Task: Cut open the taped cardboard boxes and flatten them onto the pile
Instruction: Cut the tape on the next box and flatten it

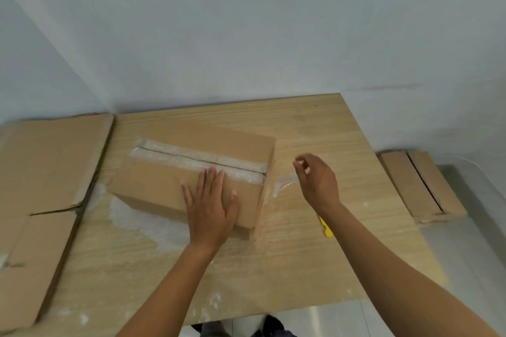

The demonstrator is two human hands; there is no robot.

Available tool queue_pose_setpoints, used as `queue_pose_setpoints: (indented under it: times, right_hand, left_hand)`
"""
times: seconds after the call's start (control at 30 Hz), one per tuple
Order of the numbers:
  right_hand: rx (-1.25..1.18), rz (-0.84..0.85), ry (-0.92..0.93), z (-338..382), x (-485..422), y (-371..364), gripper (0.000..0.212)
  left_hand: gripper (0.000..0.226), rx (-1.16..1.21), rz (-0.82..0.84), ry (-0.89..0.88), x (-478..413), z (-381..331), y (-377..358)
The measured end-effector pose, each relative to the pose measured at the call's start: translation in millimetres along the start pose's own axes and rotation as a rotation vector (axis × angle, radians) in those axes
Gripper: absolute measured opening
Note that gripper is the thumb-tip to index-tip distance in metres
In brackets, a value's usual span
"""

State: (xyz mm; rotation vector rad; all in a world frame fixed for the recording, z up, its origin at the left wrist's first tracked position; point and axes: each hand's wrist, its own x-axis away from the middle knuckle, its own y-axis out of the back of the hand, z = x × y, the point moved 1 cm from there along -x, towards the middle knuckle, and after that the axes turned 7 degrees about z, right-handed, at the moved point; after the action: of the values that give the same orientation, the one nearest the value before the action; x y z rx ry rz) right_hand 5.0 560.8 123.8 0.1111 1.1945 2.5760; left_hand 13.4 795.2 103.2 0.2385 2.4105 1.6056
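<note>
Box (169, 186): near the flat pile (46, 167) at left.
Left hand (210, 208): flat, fingers straight — steadies the box.
Right hand (319, 182): pinches the tape strip (284, 183) at box end — probably peeling it.

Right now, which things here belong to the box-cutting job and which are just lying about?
In the job: taped box under the left hand; tape strip pinched by the right hand; yellow cutter; flattened cardboard pile.
Lying about: clear film scraps on the table; second box at right.
</note>
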Motion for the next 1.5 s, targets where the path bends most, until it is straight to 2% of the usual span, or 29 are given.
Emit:
queue_pose_setpoints:
  times: [0.13,0.2,0.3,0.4,0.63,0.8,1.07,1.13,1.2,1.33,1.5]
  right_hand:
    - [0.151,0.084,0.247,54,-48,-15,0.027]
    - [0.29,0.184,0.281,72,-66,-28,0.036]
    - [0.373,0.373,0.245,84,-85,-45,0.051]
    - [0.452,0.53,0.235,82,-88,-57,0.058]
    - [0.591,0.567,0.222,72,-56,-52,0.059]
    - [0.589,0.501,0.104,71,-26,-52,0.063]
    - [0.466,0.429,-0.102,90,37,-59,0.073]
    - [0.439,0.386,-0.159,97,54,-65,0.074]
    - [0.432,0.328,-0.213,105,71,-70,0.075]
    - [0.425,0.233,-0.302,118,102,-82,0.077]
    - [0.388,0.152,-0.32,137,94,-90,0.074]
  left_hand:
    - [0.083,-0.06,0.09,0.196,7,7,4]
    - [0.088,-0.054,0.149,0.295,8,13,7]
    - [0.08,0.065,0.221,0.407,10,18,16]
    - [0.076,0.159,0.256,0.401,11,18,27]
    - [0.071,0.095,0.319,0.294,6,47,32]
    - [0.088,0.026,0.324,0.141,-4,71,33]
    - [0.067,0.054,0.399,-0.164,-28,115,52]
    - [0.07,0.021,0.44,-0.238,-36,123,57]
    - [0.082,-0.023,0.471,-0.29,-46,128,61]
    - [0.084,-0.098,0.49,-0.325,-55,122,62]
    - [0.083,-0.106,0.421,-0.231,-24,103,52]
